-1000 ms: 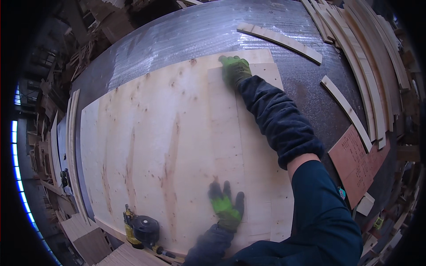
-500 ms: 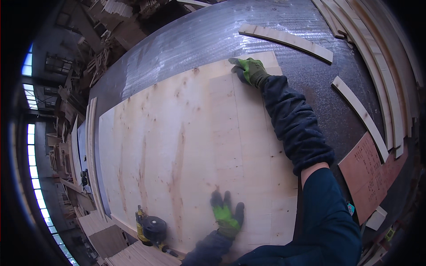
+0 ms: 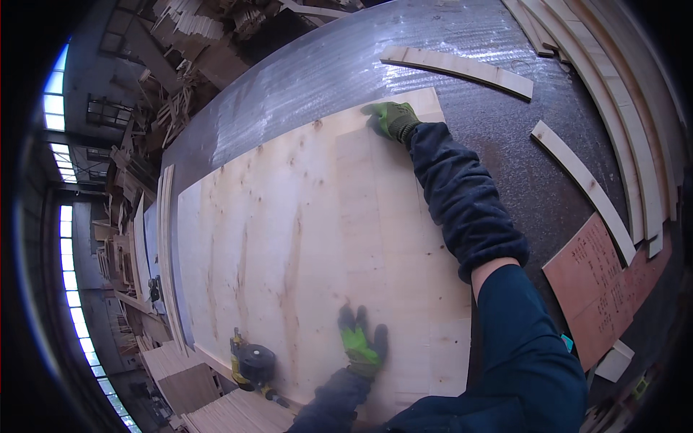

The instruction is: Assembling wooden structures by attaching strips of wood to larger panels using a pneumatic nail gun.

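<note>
A pale, knotty plywood sheet (image 3: 253, 216) lies flat on the dark metal table. Over its right part rests a narrower, thin wood panel (image 3: 361, 231). My right hand (image 3: 392, 120), in a green and dark glove, reaches to the panel's far end; its fingers are bent and point left, close to the sheet's far edge. My left hand (image 3: 359, 339), gloved alike, lies flat on the wood near me with fingers spread. On the sheet's near left corner sits a yellow and black tool (image 3: 254, 363) with a round drum, resembling a coil nail gun.
Wood strips (image 3: 462, 72) lie on the metal table (image 3: 289, 90) beyond and right of the sheet. Long boards (image 3: 613, 94) line the far right edge. A reddish board (image 3: 588, 281) with handwriting is at right. Stacked wood pieces (image 3: 180, 379) stand at left.
The whole view has shifted slightly. My right hand's fingers have drawn closer together at the panel's far end. The left hand stays spread on the wood.
</note>
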Demonstrator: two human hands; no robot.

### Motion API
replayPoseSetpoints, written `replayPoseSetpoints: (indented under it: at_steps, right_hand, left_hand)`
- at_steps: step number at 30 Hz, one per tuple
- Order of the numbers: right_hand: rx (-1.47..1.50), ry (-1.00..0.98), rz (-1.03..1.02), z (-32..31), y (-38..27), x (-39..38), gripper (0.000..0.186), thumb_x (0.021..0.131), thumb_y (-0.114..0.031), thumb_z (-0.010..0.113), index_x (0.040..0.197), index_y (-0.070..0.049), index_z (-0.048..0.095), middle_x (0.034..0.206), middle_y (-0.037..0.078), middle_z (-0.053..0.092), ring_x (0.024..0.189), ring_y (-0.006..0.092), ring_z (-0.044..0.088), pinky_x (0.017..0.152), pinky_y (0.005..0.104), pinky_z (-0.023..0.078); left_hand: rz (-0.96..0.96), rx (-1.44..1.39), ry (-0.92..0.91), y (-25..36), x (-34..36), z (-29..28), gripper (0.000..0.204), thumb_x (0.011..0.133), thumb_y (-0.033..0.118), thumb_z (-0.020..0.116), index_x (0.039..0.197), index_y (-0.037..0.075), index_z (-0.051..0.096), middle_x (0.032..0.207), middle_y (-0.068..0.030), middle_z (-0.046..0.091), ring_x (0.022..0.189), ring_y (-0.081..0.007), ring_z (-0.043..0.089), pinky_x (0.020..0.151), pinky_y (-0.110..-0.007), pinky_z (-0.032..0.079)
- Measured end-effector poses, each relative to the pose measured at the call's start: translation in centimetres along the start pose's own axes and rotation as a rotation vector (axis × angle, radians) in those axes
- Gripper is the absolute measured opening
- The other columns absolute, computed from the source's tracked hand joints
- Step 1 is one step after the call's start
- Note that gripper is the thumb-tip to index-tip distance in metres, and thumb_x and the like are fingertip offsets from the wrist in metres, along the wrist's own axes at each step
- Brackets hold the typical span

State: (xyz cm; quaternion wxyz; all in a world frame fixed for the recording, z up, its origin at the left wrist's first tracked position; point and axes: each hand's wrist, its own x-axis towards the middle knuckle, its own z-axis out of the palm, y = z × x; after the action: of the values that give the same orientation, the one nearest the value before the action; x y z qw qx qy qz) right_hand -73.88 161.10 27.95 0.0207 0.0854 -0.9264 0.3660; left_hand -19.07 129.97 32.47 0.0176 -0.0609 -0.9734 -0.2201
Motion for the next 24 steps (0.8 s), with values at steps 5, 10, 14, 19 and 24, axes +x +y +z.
replayPoseSetpoints:
  at_steps: [5,10,14,19,24]
  right_hand:
    - [-0.143,0.411,0.09,-2.3,-8.1,-12.0,0.056,0.114,-0.027,0.07,0.168,-0.012,0.073,0.13,0.015,0.089,0.129,0.0395,0.079,0.118,0.0582,0.054]
    - [-0.086,0.511,-0.026,-1.7,-21.4,-42.7,0.041,0.113,-0.031,0.075,0.145,-0.005,0.079,0.133,0.023,0.079,0.132,0.0477,0.072,0.118,0.0618,0.054]
    - [0.038,0.203,0.014,-5.7,-30.5,-68.6,0.052,0.114,-0.028,0.078,0.161,-0.003,0.075,0.146,0.022,0.082,0.14,0.0441,0.074,0.124,0.0596,0.055]
    - [0.194,0.127,0.245,-3.9,-36.0,-85.4,0.054,0.117,-0.035,0.077,0.162,-0.005,0.074,0.152,0.022,0.082,0.139,0.0461,0.075,0.117,0.0596,0.061]
    - [0.289,0.064,0.263,-0.5,-41.1,-90.2,0.061,0.117,-0.04,0.077,0.167,-0.006,0.071,0.157,0.023,0.079,0.141,0.0476,0.075,0.116,0.0607,0.062]
  left_hand:
    - [-0.01,0.018,0.01,1.5,-2.0,-2.3,0.075,0.113,0.034,0.086,0.171,-0.01,0.069,0.183,-0.0439,0.051,0.167,-0.0666,0.051,0.14,-0.072,0.042]
    - [0.079,0.06,0.087,1.7,-6.1,-4.1,0.08,0.112,0.036,0.085,0.178,-0.004,0.064,0.183,-0.0387,0.056,0.165,-0.0604,0.056,0.144,-0.066,0.04]
    - [-0.262,-0.376,0.229,0.4,-10.2,-4.3,0.078,0.115,0.043,0.086,0.171,-0.009,0.067,0.17,-0.0325,0.068,0.153,-0.0452,0.069,0.136,-0.052,0.051]
    - [-0.303,-0.154,-0.183,-1.3,-6.5,-7.9,0.065,0.114,0.05,0.09,0.148,-0.004,0.078,0.117,-0.0185,0.083,0.107,-0.0351,0.082,0.099,-0.047,0.069]
    - [-0.236,-0.63,-0.639,-8.4,-7.8,-9.8,0.051,0.108,0.062,0.096,0.116,0.015,0.079,0.073,0.0009,0.051,0.059,-0.0191,0.056,0.051,-0.041,0.049]
